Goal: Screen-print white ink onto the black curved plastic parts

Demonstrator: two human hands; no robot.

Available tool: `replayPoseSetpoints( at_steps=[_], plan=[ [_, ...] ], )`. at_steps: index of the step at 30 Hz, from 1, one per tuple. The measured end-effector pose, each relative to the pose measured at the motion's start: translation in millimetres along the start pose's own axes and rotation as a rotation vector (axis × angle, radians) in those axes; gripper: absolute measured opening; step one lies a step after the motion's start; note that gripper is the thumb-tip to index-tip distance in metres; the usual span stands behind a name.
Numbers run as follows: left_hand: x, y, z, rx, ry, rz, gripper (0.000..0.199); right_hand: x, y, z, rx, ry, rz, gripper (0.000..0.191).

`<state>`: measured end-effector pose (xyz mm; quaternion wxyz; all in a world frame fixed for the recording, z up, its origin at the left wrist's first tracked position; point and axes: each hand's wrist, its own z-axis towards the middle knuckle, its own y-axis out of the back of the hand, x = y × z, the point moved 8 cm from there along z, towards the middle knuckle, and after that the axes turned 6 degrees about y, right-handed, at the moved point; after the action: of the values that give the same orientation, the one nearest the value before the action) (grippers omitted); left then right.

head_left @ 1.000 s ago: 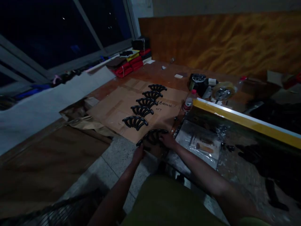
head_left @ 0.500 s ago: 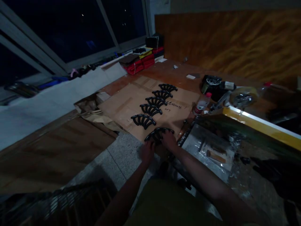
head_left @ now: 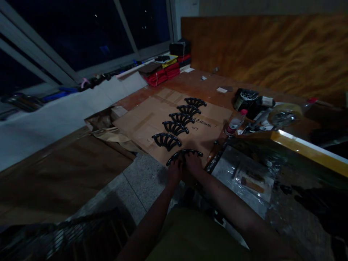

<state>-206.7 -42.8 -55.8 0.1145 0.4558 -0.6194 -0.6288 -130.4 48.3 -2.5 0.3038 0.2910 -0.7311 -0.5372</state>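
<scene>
Both hands are on the nearest glossy black fan-shaped piece (head_left: 178, 154), which has a curved outer bar and several ribs; its lower part is hidden by my fingers. My left hand (head_left: 175, 169) has its fingers bent over the left lower side. My right hand (head_left: 193, 162) grips the right side, just under the curved bar. Beyond it, several more such black pieces form a slanting row on a flat cardboard sheet (head_left: 138, 121), the closest being a black fan-shaped piece (head_left: 166, 140).
To the right stand a clear bottle with a red cap (head_left: 236, 122), a dark tub (head_left: 245, 98) and a roll of clear tape (head_left: 285, 115). A yellow-edged board (head_left: 307, 145) juts in nearby. Red folded bundles (head_left: 160, 75) lie by the window. Speckled floor (head_left: 140, 174) shows at the lower left.
My left hand has shifted slightly right and closer to my right hand. The fingers now cover more of the nearest piece's ribs. The row beyond stays in place.
</scene>
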Motion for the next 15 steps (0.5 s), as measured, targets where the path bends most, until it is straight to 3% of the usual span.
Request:
replayPoseSetpoints(
  at_steps=[9, 15],
  plan=[
    [-4.1, -4.5, 17.0, 0.059, -0.101, -0.044, 0.038, -14.3, -18.6, 0.0, 0.023, 0.018, 0.056, 0.037],
    [-2.6, -9.1, 20.7, 0.086, -0.151, -0.113, 0.041, -20.5, -11.2, 0.6, 0.03, -0.021, 0.08, 0.037]
  ],
)
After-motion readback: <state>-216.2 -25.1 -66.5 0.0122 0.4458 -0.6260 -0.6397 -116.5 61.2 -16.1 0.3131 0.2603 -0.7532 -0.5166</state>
